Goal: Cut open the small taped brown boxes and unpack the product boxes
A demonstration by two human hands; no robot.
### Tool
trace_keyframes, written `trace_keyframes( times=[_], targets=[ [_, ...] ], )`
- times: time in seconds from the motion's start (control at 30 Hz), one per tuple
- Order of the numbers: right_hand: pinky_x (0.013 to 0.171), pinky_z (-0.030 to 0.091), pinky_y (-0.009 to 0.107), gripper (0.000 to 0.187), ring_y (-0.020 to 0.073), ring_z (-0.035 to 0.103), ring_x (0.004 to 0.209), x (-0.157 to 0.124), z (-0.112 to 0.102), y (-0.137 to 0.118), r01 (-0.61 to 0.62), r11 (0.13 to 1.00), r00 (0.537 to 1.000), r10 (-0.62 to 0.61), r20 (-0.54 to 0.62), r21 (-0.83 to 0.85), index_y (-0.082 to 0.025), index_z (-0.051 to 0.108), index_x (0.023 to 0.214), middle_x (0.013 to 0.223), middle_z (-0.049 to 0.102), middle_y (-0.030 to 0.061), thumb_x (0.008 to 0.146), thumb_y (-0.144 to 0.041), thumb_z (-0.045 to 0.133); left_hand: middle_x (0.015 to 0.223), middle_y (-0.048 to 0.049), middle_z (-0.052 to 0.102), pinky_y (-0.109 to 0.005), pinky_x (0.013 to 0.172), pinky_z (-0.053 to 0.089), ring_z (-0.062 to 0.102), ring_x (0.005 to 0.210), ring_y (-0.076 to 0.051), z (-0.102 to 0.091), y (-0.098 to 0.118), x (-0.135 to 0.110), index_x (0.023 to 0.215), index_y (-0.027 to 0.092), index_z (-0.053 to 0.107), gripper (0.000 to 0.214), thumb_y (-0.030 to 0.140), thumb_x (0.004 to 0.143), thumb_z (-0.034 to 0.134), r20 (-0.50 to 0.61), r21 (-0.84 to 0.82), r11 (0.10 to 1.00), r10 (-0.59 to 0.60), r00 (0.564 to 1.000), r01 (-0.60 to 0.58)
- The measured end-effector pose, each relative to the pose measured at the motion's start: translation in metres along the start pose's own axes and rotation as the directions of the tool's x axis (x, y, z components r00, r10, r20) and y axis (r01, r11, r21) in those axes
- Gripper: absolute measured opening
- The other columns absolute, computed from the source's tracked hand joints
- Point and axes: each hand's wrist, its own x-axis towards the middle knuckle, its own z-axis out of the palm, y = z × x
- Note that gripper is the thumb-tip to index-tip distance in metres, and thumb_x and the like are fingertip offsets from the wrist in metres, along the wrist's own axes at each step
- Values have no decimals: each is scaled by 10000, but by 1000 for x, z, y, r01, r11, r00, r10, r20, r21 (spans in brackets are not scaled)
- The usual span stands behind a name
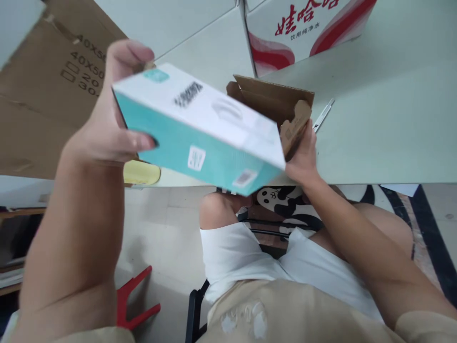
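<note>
The grip of the left hand (107, 128) is clenched on one end of a teal-and-white box (200, 133), with the thumb along the teal side and the fingers curled over the far edge. It holds the box tilted in the air above the near edge of the surface (385, 133). The box is shut, printed card with crisp corners. I judge it light and stiff, a little slick on its glossy faces, and best held by the narrow sides near an end, as here. The right hand (303, 159) is partly hidden behind the box. Its grip seems closed on the flap of a small brown carton (274, 102) standing open on the surface, contents out of sight. Just beyond lies a slim metal tool (323, 114). Further back are a red-and-white carton (303, 33) and, to the left, a big brown cardboard box (39, 95).
</note>
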Motion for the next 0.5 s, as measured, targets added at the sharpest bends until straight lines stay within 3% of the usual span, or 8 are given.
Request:
trace_keyframes(
  times=[0.13,0.2,0.27,0.3,0.33,0.37,0.43,0.5],
  targets=[
    [1250,240,662,1206,417,195,1556,-18,-21,-1,146,989,987,-145,-64,6,-229,129,1609,1637,184,200,693,-770,697,953,-39,703,-350,594,614,766,1017,-311,0,1,-29,1103,54,623,362,106,760,727,-123,-139,938,-336,934,319],
    [1229,285,643,955,394,303,1497,-38,-37,-15,236,970,953,-220,-207,56,-244,316,1560,1556,316,179,806,-766,580,942,-80,718,-385,580,626,781,931,-316,-2,-3,-40,1068,46,649,357,121,740,769,-4,-156,911,-386,923,381],
    [1190,365,577,727,339,436,1391,-61,-49,-37,315,924,926,-250,-284,215,-277,472,1462,1423,454,141,876,-700,547,925,-109,733,-380,631,643,782,864,-305,-4,-11,-48,1031,55,687,523,11,544,872,276,-168,919,-304,912,357],
    [1167,404,530,655,307,489,1338,-73,-52,-50,321,879,941,-253,-224,354,-295,512,1422,1362,506,119,889,-672,560,933,-119,740,-365,664,647,776,863,-300,-3,-16,-51,1036,66,701,654,-51,421,890,430,-181,930,-217,876,319],
    [1142,438,485,627,279,536,1288,-85,-53,-63,261,814,961,-269,-62,518,-309,525,1404,1313,549,99,888,-662,580,952,-121,746,-349,697,648,768,877,-294,-1,-21,-54,1055,82,709,766,-93,330,883,555,-192,944,-120,823,268],
    [1104,476,448,667,261,575,1243,-95,-51,-75,134,740,936,-312,161,659,-312,518,1407,1277,583,88,867,-694,601,983,-115,750,-340,731,646,759,901,-286,3,-25,-56,1089,105,710,839,-99,293,877,643,-196,960,-29,765,201],
    [982,549,394,796,233,653,1093,-111,-43,-94,-182,609,715,-456,529,772,-293,495,1423,1148,651,70,797,-760,648,1064,-90,746,-358,803,641,739,953,-279,11,-29,-58,1163,164,695,859,2,347,907,741,-192,980,115,662,45],
    [829,590,355,872,207,688,885,-121,-35,-103,-375,562,510,-538,671,737,-280,523,1381,956,680,34,705,-806,687,1121,-74,732,-393,882,628,725,999,-290,18,-32,-59,1206,203,673,832,160,418,938,794,-203,977,205,572,-68]
  ],
)
